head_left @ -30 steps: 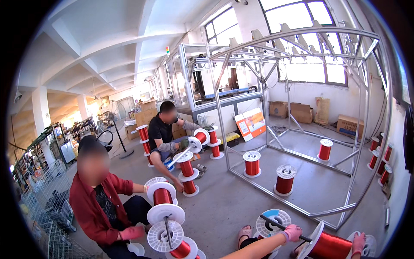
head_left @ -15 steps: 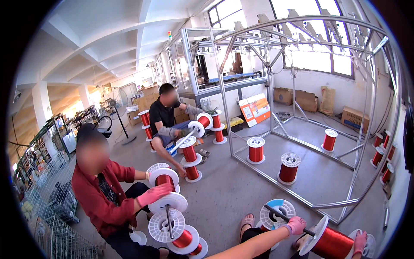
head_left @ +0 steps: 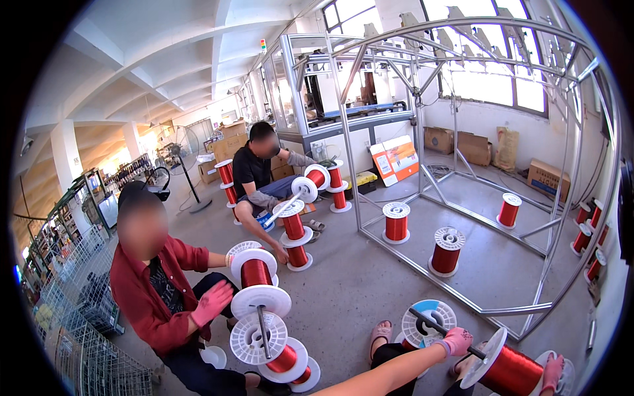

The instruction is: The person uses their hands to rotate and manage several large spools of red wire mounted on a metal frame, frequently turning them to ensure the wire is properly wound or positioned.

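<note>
My left hand (head_left: 457,341), in a pink glove, is closed around a dark rod (head_left: 429,323). The rod lies slantwise over a white spool (head_left: 428,315) with a blue patch on its top, and its other end meets the middle of a large spool of red wire (head_left: 512,371) lying on its side. At that spool's far flange is my right hand (head_left: 553,371), also pink-gloved, its fingers bent over the rim. The lower frame edge cuts off part of this hand and of the spool.
A co-worker in a red shirt (head_left: 148,284) sits at left beside stacked spools (head_left: 259,336) with a rod through them. Another, in black (head_left: 257,165), handles spools (head_left: 290,218) farther back. A metal tube frame (head_left: 422,264) stands at right, with spools (head_left: 448,251) inside it.
The red-shirted co-worker's pink-gloved hand has come off the spool flange, back toward their body. My hands keep their places on the rod and the spool. The whole view has shifted slightly.
</note>
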Tool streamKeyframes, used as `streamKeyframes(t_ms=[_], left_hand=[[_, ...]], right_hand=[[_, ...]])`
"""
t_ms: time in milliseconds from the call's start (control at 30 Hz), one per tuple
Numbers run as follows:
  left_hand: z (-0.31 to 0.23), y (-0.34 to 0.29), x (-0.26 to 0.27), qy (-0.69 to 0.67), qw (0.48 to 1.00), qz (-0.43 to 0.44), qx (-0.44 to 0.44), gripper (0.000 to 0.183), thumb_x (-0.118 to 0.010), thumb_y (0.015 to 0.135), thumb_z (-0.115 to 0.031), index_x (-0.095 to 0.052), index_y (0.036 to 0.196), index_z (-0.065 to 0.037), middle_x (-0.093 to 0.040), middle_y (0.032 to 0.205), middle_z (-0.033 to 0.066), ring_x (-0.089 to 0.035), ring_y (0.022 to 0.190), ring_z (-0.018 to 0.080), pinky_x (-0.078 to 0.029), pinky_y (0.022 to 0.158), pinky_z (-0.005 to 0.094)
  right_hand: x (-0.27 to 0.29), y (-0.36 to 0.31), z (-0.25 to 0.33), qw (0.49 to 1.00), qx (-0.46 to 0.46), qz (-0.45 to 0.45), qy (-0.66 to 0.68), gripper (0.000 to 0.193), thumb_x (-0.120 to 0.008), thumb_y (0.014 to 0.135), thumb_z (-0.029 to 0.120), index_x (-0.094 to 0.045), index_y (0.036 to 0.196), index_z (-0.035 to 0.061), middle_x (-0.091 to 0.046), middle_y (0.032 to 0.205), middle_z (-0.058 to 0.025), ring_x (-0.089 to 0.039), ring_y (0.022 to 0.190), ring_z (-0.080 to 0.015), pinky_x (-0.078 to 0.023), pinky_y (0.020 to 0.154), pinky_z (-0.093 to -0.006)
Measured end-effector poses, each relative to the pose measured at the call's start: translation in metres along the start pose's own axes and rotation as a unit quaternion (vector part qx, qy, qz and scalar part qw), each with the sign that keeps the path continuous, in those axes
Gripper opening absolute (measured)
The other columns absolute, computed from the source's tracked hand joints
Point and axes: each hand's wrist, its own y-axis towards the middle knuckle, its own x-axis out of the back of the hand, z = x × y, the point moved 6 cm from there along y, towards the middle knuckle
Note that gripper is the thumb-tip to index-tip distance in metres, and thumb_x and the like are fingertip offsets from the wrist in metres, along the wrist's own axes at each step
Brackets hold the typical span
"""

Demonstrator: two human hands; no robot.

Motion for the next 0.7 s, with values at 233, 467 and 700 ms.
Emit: streamKeyframes(t_ms=[233, 467, 700], left_hand=[[0.002, 0.005, -0.006, 0.018, 1.0, -0.007, 0.001, 0.023, -0.063, 0.071, -0.027, -0.071, 0.085, -0.011, -0.069, 0.085, 0.0109, -0.067, 0.08, 0.0265, -0.054, 0.067, 0.0371], [0.001, 0.002, -0.001, 0.012, 1.0, -0.004, -0.007, 0.021, -0.061, 0.072, -0.024, -0.071, 0.085, -0.011, -0.069, 0.086, 0.0113, -0.067, 0.08, 0.0259, -0.054, 0.066, 0.0382], [0.0, 0.001, -0.001, 0.028, 1.0, -0.002, -0.007, 0.02, -0.06, 0.073, -0.024, -0.071, 0.085, -0.012, -0.069, 0.084, 0.0093, -0.068, 0.079, 0.0255, -0.054, 0.065, 0.0376]], right_hand=[[-0.012, 0.015, -0.013, 0.999, 0.03, -0.037, 0.022, 0.039, -0.054, 0.088, 0.029, -0.053, 0.106, -0.0057, -0.058, 0.104, -0.0271, -0.053, 0.1, -0.0424, -0.041, 0.087, -0.0425], [-0.016, 0.013, -0.017, 1.0, 0.011, 0.007, -0.006, 0.042, -0.051, 0.089, 0.032, -0.051, 0.11, -0.0047, -0.056, 0.111, -0.0272, -0.052, 0.103, -0.0426, -0.041, 0.088, -0.0443], [0.009, -0.006, 0.012, 0.998, -0.011, 0.05, -0.028, 0.045, -0.048, 0.09, 0.034, -0.051, 0.117, -0.0015, -0.055, 0.116, -0.0255, -0.051, 0.108, -0.0407, -0.039, 0.092, -0.0443]])
